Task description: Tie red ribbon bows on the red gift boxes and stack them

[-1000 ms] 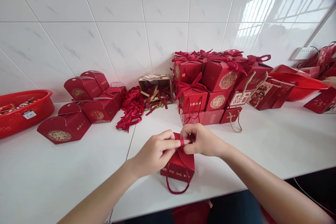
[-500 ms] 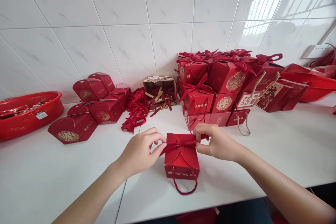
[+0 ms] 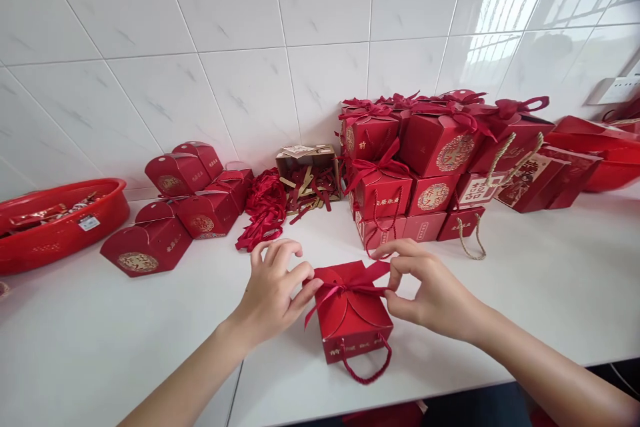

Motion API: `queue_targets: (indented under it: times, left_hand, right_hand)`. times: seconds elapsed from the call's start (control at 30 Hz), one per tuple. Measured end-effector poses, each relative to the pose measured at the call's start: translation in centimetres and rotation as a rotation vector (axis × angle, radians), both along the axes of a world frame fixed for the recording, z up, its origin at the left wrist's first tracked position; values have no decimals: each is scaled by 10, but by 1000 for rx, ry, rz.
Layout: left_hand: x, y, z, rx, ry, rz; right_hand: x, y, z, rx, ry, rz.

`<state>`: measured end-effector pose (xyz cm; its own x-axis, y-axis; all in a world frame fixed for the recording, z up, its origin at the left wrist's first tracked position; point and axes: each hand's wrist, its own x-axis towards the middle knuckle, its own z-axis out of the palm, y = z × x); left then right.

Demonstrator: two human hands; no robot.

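A small red gift box stands on the white table in front of me, its curved flaps folded together on top. A dark red ribbon crosses the lid and is knotted in the middle, with loose tails spreading to both sides. At the box's left edge, my left hand pinches the ribbon between thumb and index finger. Opposite it, my right hand pinches the ribbon's right side with thumb and forefinger. A twisted red cord handle hangs from the near face, which bears gold characters.
Ribbon-tied boxes are stacked at the back right, beside red paper bags. Untied boxes stand left. Loose ribbons lie near a carton of ribbon strips. Red basins flank both sides; a tiled wall rises behind.
The ribbon's tails now spread out from the knot, where it was stretched tight before. Both hands have shifted their hold, with fingers more spread. The box sits slightly turned and nearer.
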<state>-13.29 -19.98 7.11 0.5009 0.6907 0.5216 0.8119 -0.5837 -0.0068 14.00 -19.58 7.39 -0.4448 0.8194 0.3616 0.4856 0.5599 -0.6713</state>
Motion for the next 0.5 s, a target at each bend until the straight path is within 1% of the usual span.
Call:
queue_targets:
  times: [0.07,0.1,0.2,0.23,0.3,0.4,0.43,0.47,0.5]
  left_hand:
    - [0,-2,-3,37,19,13]
    - [1,-3,-4,28,19,19]
    - [4,-4,-5,-69,-30,30]
    - [4,-5,-4,-130,-73,21]
    - [3,-6,-3,-328,-236,-13]
    - [-2,-12,-5,-703,-611,-150]
    - [-3,-15,-8,-781,-706,-209]
    - [-4,-19,-13,-815,-756,-254]
    - [-3,-23,-19,-818,-761,-269]
  right_hand:
    - [0,-2,-3,-12,-5,-5]
    - [-1,-3,-4,-5,-7,-13]
    - [-2,-4,-8,48,-6,-30]
    - [-2,-3,-9,59,5,-26]
    - [-1,-3,-14,37,61,-1]
    - [7,-8,-26,-82,207,41]
    - [12,-11,-32,-135,249,38]
    - [18,-15,-39,-186,283,22]
    - [25,-20,-46,-239,309,-9]
